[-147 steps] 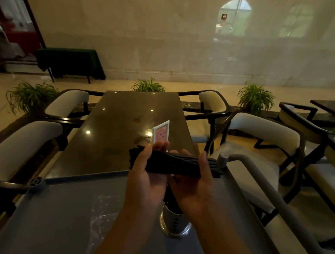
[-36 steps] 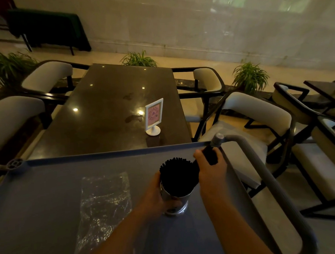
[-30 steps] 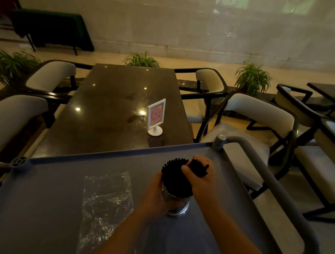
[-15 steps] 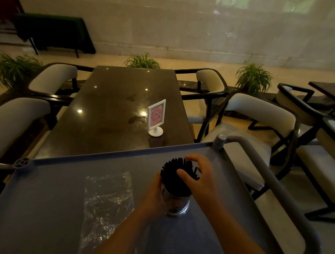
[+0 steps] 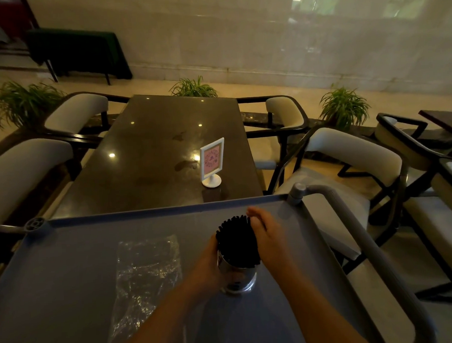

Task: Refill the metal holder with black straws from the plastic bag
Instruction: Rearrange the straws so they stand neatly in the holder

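Observation:
A shiny metal holder stands upright on the grey cart top. It is packed with black straws that stick out above its rim. My left hand grips the holder's left side. With straight fingers, my right hand lies against the right side of the straw bundle and touches it. The clear plastic bag lies flat and crumpled on the cart, left of the holder, with no straws visible in it.
The cart's grey handle bar curves along the right side. Beyond the cart is a dark glossy table with a small pink sign stand. White-cushioned chairs flank the table, and potted plants stand behind.
Earlier both hands held a straw bundle level above the holder. The straws now stand in it. My right hand slid from the top of the bundle to its right side; my left hand stays on the holder.

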